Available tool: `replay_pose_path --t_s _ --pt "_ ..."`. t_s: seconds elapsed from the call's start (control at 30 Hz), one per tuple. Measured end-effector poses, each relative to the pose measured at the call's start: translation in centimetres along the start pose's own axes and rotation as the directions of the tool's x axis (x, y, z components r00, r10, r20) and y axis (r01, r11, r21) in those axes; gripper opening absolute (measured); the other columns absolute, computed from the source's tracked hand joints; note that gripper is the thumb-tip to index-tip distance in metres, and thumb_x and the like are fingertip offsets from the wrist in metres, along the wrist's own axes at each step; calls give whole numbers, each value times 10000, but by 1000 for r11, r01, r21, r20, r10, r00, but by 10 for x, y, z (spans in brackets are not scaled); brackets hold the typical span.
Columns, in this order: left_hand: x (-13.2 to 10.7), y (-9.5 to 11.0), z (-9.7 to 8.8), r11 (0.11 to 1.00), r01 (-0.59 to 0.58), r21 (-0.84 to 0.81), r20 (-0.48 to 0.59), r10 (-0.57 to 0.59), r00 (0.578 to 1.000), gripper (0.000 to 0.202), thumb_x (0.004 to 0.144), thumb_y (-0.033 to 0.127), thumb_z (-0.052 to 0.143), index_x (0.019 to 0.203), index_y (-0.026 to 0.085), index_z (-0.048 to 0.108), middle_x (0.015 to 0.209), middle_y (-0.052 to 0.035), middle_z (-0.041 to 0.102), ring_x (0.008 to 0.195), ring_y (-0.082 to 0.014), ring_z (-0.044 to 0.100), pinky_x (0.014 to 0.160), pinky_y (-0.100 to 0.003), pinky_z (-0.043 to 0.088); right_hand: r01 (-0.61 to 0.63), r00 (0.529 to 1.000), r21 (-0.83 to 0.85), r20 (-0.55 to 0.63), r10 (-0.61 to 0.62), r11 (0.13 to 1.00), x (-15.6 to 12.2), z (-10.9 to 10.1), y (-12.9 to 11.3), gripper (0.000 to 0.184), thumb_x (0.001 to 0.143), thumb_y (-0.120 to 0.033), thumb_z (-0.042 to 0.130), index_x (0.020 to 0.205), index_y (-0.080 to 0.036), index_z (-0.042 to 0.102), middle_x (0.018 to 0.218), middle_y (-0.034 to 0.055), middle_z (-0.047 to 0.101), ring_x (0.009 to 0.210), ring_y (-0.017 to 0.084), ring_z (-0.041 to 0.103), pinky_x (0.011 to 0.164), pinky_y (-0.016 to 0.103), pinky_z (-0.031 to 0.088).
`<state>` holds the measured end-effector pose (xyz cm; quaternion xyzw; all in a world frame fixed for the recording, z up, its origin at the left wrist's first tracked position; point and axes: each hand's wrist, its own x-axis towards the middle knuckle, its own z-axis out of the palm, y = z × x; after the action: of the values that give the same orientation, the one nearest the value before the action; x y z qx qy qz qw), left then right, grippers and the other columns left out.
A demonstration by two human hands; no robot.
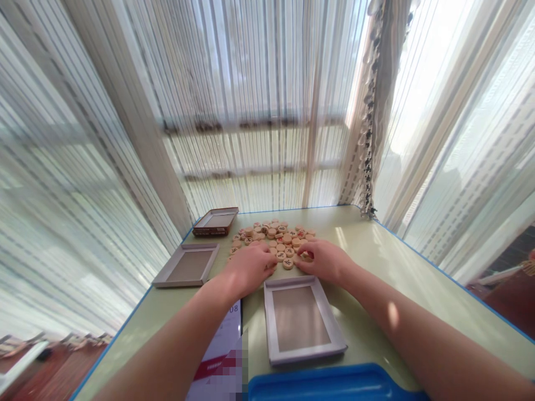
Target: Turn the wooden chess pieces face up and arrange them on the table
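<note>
Lying just beyond the far edge of the shallow open box (pixel 300 320), a loose heap of round wooden pieces (pixel 287 238) spreads sideways across the surface (pixel 397 267), with some discs stacked on others and several showing black or red characters. Both hands reach past that box to the heap's near side: the left hand (pixel 256 262) sits beyond its far left corner, the right hand (pixel 320 259) beyond its far right corner. One character-marked disc (pixel 288 263) lies in the gap between the hands, straight out from the middle of the box's far rim; it is closer to the right thumb than to the left fingertips. Being round, the disc has no long axis, whereas the box's long axis runs away from the person, toward the heap. The right hand's thumb and forefinger are bowed apart with discs at the gap; whether they press on one, I cannot tell. The left hand is curled over with its fingertips down among discs, and its grip is hidden. Left of the box lie a printed sheet or screen (pixel 221 334) and, farther off, a pale tray (pixel 190 266) and a brown-sided box (pixel 214 221); nearer the person is a blue tray (pixel 321 384).
</note>
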<state>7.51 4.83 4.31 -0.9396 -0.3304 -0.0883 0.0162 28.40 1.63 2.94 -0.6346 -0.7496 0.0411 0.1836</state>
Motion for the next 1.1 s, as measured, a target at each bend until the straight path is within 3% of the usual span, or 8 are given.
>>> replay_pose_path --t_s 0.43,0.63,0.8,1.1 --pt "2 -1 3 997 -1 -72 -7 0 1000 195 828 290 489 875 225 667 870 -29 599 869 -169 533 741 -251 420 78 997 84 17 -80 993 1 -3 3 278 778 -374 490 738 -225 721 765 33 615 691 142 536 640 241 403" --pt "0 0 1 998 5 -66 -1 -5 1000 195 831 279 484 887 228 664 888 -34 601 902 -185 530 771 -270 422 72 997 42 -13 -71 997 1 -4 6 288 799 -330 461 710 -202 703 776 40 612 717 143 539 646 233 398" --pt "0 0 2 997 -4 -76 -2 4 1000 192 837 279 479 876 229 661 886 -30 601 887 -178 534 753 -259 424 24 999 0 -21 -24 1000 0 -13 9 214 750 -304 504 738 -211 696 835 35 625 685 135 541 593 228 379" --pt "-1 0 1 996 5 -95 9 -5 1000 179 825 263 497 877 224 664 898 -28 602 884 -176 536 740 -257 422 96 993 44 62 -99 994 -1 -19 20 173 681 -283 574 781 -238 707 798 16 637 686 143 550 595 230 388"
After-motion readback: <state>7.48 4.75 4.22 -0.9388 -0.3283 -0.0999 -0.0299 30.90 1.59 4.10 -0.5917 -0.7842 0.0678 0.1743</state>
